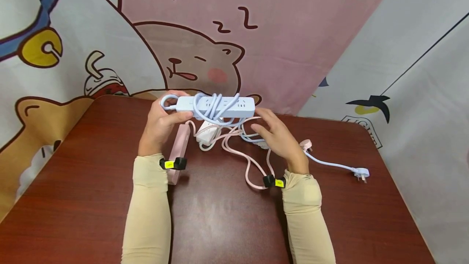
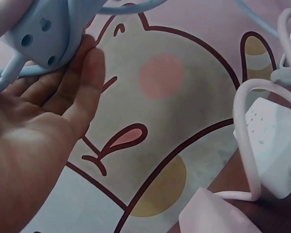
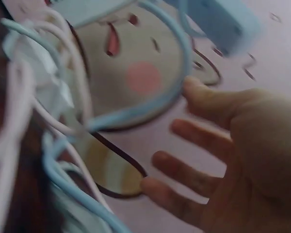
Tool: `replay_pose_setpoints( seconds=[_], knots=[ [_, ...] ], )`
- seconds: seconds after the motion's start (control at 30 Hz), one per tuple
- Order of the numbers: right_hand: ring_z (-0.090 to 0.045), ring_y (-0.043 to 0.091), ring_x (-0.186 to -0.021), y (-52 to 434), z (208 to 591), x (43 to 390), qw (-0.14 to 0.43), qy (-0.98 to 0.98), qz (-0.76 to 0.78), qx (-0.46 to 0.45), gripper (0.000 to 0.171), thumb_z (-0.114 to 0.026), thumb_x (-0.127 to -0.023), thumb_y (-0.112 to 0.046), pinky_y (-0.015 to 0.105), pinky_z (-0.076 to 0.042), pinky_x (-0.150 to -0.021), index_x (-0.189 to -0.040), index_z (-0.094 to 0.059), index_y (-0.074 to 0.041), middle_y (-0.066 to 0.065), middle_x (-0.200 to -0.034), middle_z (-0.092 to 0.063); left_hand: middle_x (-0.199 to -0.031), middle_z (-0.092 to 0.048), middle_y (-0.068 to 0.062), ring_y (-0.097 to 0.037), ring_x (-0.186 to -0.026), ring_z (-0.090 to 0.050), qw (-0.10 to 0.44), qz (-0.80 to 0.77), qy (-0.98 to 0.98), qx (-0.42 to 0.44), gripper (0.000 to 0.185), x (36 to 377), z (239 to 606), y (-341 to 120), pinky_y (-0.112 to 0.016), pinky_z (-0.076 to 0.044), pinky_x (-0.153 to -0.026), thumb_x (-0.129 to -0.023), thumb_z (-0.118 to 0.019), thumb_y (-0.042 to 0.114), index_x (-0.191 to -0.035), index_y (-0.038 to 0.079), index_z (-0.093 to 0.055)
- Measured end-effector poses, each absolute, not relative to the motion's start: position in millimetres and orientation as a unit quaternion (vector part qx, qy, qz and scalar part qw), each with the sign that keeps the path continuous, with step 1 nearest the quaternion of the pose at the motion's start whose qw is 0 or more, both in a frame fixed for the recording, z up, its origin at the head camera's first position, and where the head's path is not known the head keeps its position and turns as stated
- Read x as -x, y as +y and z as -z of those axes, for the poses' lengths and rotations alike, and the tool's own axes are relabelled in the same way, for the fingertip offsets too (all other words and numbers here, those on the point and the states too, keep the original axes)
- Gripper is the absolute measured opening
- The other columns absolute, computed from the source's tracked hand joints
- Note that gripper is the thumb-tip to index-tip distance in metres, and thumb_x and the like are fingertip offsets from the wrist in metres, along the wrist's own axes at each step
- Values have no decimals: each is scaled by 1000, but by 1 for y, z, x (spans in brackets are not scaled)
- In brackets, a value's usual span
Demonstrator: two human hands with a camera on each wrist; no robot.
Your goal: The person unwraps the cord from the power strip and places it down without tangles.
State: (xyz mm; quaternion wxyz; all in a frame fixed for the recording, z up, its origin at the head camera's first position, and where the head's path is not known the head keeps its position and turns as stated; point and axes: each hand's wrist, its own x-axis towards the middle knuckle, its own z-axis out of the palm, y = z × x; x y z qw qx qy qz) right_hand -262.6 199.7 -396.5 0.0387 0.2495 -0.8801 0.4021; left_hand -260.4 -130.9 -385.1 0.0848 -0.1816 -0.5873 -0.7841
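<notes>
Cartoon cloth backs a red-brown surface (image 1: 220,215); the left hand (image 1: 160,124) grips one end of the blue power strip (image 1: 216,107), lifted above pink and white strips, while the right hand (image 1: 280,137) hovers just beside, fingers relaxed, holding nothing

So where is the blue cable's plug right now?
In the head view, the blue plug lies on the table at far right, beyond the right hand.
</notes>
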Motion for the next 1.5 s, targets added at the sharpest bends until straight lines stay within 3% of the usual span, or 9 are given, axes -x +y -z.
replay_pose_setpoints(
  seconds=[0.2, 0.53, 0.8, 0.93, 1.13, 1.33, 1.5],
  knots=[
    [-40, 28, -147, 180, 405, 266, 62, -861, -419, -280, 34, -60, -102, -10, 48, -30, -123, -136, -62, -8, 12, -155, -46, -97, -69, 0, -10, -83, -62, 64, 779, -594, 192, 37, 259, 385, -136, -20, -52, -70, -78, -67, -17, -110, 3, -68],
    [-43, 30, -145, 191, 409, 270, 72, -886, -388, -245, 33, -54, -106, -15, 51, -33, -118, -138, -62, -14, 6, -156, -49, -98, -69, 1, -10, -84, -63, 7, 755, -623, 204, 40, 256, 386, -148, -21, -53, -76, -78, -65, -17, -110, 6, -67],
    [-51, 28, -140, 193, 405, 270, 105, -893, -368, -236, 29, -54, -106, -17, 49, -36, -116, -132, -66, -14, 4, -149, -58, -96, -69, 1, -11, -82, -62, -7, 749, -631, 202, 40, 257, 387, -146, -23, -52, -75, -76, -67, -16, -111, 4, -67],
    [-60, 29, -127, 193, 404, 270, 128, -894, -368, -219, 29, -57, -105, -20, 47, -44, -105, -131, -69, -13, 3, -140, -65, -96, -70, 0, -12, -82, -62, -14, 748, -630, 206, 39, 257, 386, -145, -23, -53, -75, -77, -67, -16, -111, 3, -66],
    [-65, 26, -97, 192, 401, 268, 179, -893, -362, -199, 27, -62, -102, -21, 41, -47, -81, -124, -73, -13, 6, -117, -76, -95, -70, -1, -13, -82, -63, -20, 748, -628, 214, 38, 257, 386, -144, -24, -54, -74, -77, -67, -15, -111, 1, -66],
    [-68, 19, -91, 190, 392, 261, 227, -872, -393, -185, 21, -66, -99, -19, 24, -48, -80, -114, -77, -10, 9, -107, -78, -95, -70, -1, -13, -82, -63, -27, 756, -615, 222, 39, 256, 386, -144, -24, -54, -74, -77, -65, -16, -112, 1, -65],
    [-71, 21, -81, 189, 384, 257, 241, -847, -443, -168, 19, -65, -100, -17, 10, -48, -75, -102, -77, -3, 12, -89, -77, -95, -71, -1, -12, -83, -63, -43, 763, -598, 241, 39, 255, 385, -143, -24, -54, -73, -78, -63, -16, -113, 1, -65]
  ],
)
